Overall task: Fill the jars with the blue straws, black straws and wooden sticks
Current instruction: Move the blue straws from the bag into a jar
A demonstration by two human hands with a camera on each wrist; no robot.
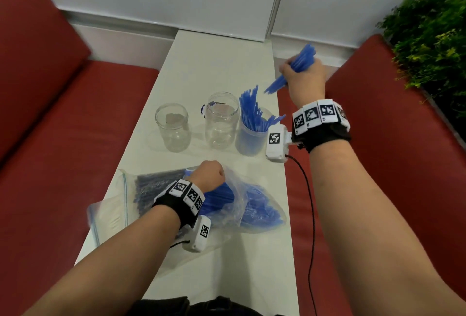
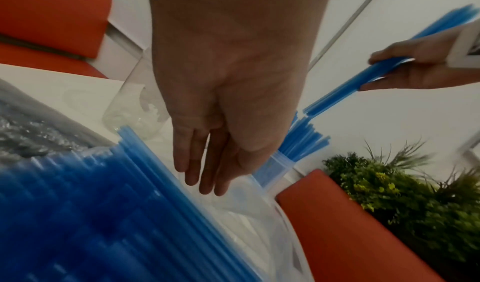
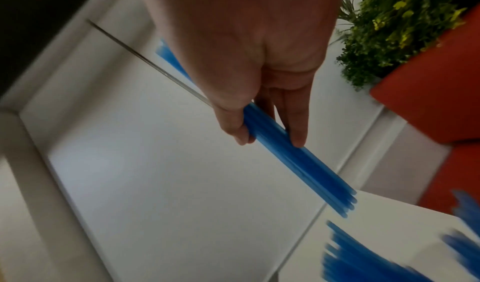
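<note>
Right hand clamps blue straws mid-length, aloft past right tabletop edge, above part-filled jar. Left hand slack, fingers straight, over bag. Light, slippery, crushable: grip bundle centre, gently.

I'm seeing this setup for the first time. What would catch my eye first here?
The right hand, raised past the table's right edge, gripping a bundle of blue straws. Below it, the right-hand jar bristles with blue straws beside two empty jars.
</note>
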